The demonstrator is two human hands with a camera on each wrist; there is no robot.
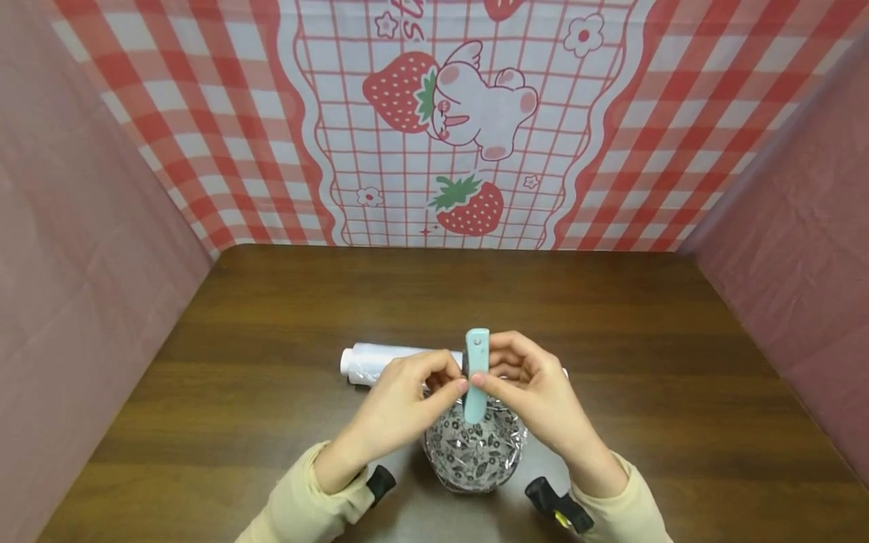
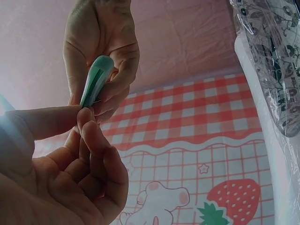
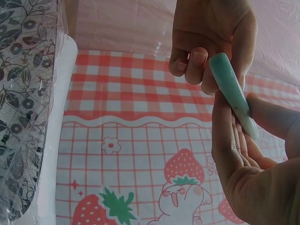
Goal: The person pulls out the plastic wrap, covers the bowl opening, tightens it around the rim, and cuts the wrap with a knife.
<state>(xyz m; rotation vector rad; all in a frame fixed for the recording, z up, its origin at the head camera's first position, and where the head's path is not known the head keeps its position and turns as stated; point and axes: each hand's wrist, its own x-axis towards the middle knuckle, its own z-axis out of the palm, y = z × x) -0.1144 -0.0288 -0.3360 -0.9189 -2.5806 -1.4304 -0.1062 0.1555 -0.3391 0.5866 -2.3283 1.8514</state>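
A mint-green folding knife (image 1: pixel 478 354) is held upright between the two hands, over a container with a black leaf-and-flower pattern (image 1: pixel 474 456). The right hand (image 1: pixel 539 396) grips its handle, thumb on the near face and fingers behind. From the other side, the left hand (image 1: pixel 406 394) pinches at the knife's edge with thumb and forefinger. In the left wrist view a slot runs along the handle (image 2: pixel 97 80). The right wrist view shows the handle's smooth back (image 3: pixel 232 91). Clear plastic film covers the container, wrinkled and shiny around its rim.
Behind the hands a roll of clear plastic film (image 1: pixel 380 362) lies across the brown wooden table (image 1: pixel 237 392). A red-and-white checked cloth with strawberries (image 1: pixel 231 128) hangs at the back. Pink cloth (image 1: pixel 787 188) walls both sides. Black straps with wrist cameras sit at both sleeves.
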